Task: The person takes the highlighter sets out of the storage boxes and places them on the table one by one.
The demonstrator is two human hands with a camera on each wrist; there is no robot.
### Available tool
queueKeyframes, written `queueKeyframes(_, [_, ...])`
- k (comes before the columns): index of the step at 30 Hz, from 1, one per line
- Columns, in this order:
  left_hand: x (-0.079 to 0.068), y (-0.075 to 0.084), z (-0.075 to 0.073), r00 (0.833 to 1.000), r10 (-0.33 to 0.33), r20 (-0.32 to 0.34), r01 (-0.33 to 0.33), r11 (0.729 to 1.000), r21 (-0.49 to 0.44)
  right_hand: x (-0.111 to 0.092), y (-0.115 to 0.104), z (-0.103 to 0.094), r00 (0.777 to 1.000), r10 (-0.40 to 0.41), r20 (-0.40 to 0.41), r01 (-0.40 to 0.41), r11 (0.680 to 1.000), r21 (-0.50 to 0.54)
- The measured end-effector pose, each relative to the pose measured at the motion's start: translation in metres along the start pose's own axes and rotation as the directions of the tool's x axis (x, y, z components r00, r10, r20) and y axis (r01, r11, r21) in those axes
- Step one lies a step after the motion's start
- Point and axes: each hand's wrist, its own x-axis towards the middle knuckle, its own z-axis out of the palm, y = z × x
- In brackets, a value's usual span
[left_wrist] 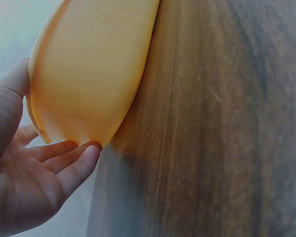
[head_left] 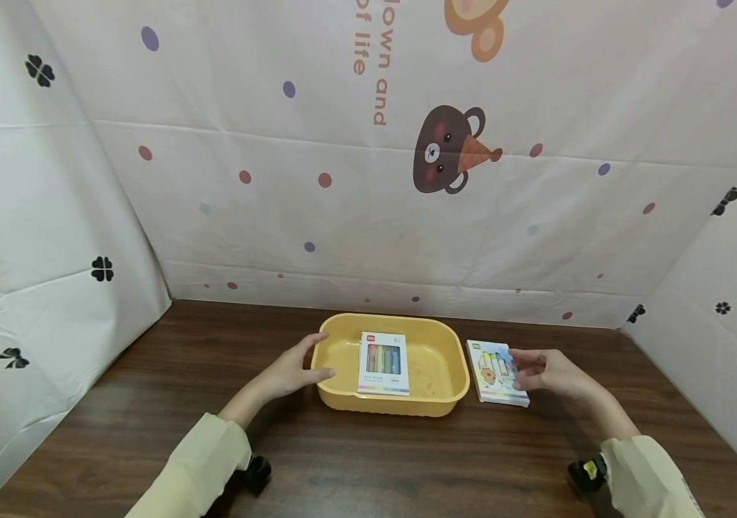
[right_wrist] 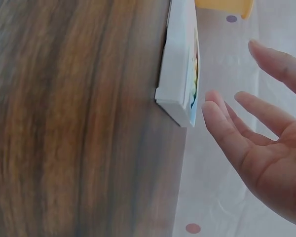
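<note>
A yellow plastic basin [head_left: 433,408] stands on the table. Inside it lies a white windowed box of crayon-like coloured sticks [head_left: 384,363]. My left hand [head_left: 288,368] grips the basin's left end, thumb at the rim and fingers curved against the outer wall, as the left wrist view shows. To the basin's right, a second white box [head_left: 499,388] with a cartoon animal and coloured sticks lies flat on the table. My right hand [head_left: 552,373] hovers at that box's right edge with fingers spread; the right wrist view shows the fingers [right_wrist: 222,123] apart from the box.
The dark wooden table [head_left: 368,467] extends in front of the basin and to both sides. A white printed cloth [head_left: 342,216] hangs behind the table, and more cloth closes off the left and right. Black wrist devices [head_left: 257,475] sit under both sleeves.
</note>
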Motion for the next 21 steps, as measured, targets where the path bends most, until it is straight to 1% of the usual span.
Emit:
queueKeyframes(6, [0.0, 0.0, 0.0, 1.0, 0.016, 0.006, -0.016, 1.0, 0.002, 0.002, -0.003, 0.001, 1.0, -0.001, -0.019, 0.001, 0.999, 0.047])
queueKeyframes(9, [0.001, 0.0, 0.0, 1.0, 0.009, 0.004, -0.009, 1.0, 0.002, 0.002, -0.006, 0.003, 0.999, -0.009, -0.031, 0.011, 0.998, 0.066])
queueKeyframes(17, [0.001, 0.0, 0.0, 1.0, 0.006, 0.004, -0.006, 1.0, 0.006, 0.004, -0.016, 0.006, 0.998, 0.034, -0.061, -0.028, 0.995, 0.101])
queueKeyframes(21, [0.0, 0.001, 0.0, 1.0, 0.002, 0.001, -0.002, 1.0, 0.004, 0.005, -0.02, 0.007, 0.997, 0.031, -0.064, -0.024, 0.994, 0.11])
